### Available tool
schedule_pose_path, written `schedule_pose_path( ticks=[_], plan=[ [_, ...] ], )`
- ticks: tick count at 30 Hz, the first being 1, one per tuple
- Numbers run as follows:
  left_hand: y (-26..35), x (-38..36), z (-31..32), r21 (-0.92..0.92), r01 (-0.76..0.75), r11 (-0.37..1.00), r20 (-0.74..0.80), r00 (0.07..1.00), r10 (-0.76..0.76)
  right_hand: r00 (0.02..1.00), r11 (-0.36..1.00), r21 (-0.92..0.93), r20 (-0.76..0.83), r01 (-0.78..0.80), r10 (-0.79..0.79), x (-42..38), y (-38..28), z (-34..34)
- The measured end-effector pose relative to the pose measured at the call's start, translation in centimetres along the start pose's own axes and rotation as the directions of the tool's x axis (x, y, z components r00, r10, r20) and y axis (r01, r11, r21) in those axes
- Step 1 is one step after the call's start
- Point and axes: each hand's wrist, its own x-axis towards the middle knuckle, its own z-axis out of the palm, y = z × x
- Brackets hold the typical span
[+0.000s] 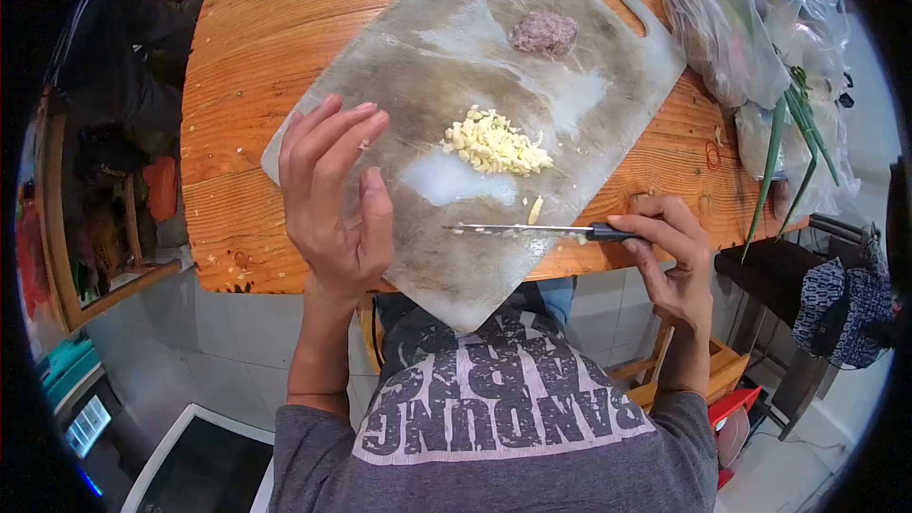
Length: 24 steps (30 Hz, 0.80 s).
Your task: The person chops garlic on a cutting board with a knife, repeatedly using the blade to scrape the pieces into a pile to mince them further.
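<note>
Right hand [670,247] clenched round the dark handle of a knife [532,229], blade running out sideways from the grip toward the left hand, long axis roughly level across the near part of the cutting board [608,104], edge flecked with pale bits. Left hand [332,199] released, fingers spread and raised, palm turned inward, grasping nothing, hovering just above the board's near left corner. Pile of chopped garlic [494,144] just beyond the blade, forward of the grip and a little toward the left hand, heap stretched roughly along the same line as the blade; one stray piece between pile and blade, almost touching the steel. Knife hand nearer the pile by way of the blade; open hand close as well, off to the pile's other side. Further out from the grip, well past the garlic, a small mound of purplish minced stuff [543,32] near the board's handle slot. Board translucent, smeared and wet-looking, set askew on a round wooden table [247,57] with its near corner jutting over the edge toward the grey printed shirt [503,399]. Beyond the knife hand, to its outer side, clear plastic bags [741,28] and green onion stalks [793,147] trailing off the table. Below, pale tiled floor, a wooden chair [85,256] on the far left, dark cloth draped at the right.
</note>
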Motion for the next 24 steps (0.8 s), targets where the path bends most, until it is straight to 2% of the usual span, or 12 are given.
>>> schedule_pose_path(
  ticks=[8, 11, 14, 17, 20, 24],
  plan=[
    [0.0, 0.1, 0.5, -0.048, 0.004, 0.999, 0.011, 1.000, -0.003, 0.972, 0.967, -0.141, -0.071, 0.212, -0.224, 4.5, 1.3, 1.5],
    [0.2, 0.2, 0.5, 0.024, -0.037, 0.999, 0.038, 0.999, 0.036, 0.971, 0.973, -0.104, -0.102, 0.205, -0.215, 5.3, 1.0, 1.8],
    [0.2, 0.1, 0.5, 0.038, -0.076, 0.996, 0.072, 0.995, 0.073, 0.942, 0.966, -0.102, -0.219, 0.238, -0.256, 5.8, 0.8, 2.1],
    [0.6, 0.4, 0.5, 0.083, -0.085, 0.993, 0.139, 0.988, 0.073, 0.952, 0.970, -0.169, -0.223, 0.172, -0.208, 5.1, 0.3, 2.8],
    [0.6, 0.3, 0.9, 0.062, -0.042, 0.997, 0.208, 0.978, 0.028, 0.924, 0.942, -0.251, -0.254, 0.221, -0.285, 4.8, 0.0, 3.9],
    [0.8, 0.2, 0.9, 0.041, 0.016, 0.999, 0.243, 0.970, -0.025, 0.924, 0.897, -0.379, -0.208, 0.225, -0.320, 4.1, -0.8, 4.2]
  ],
)
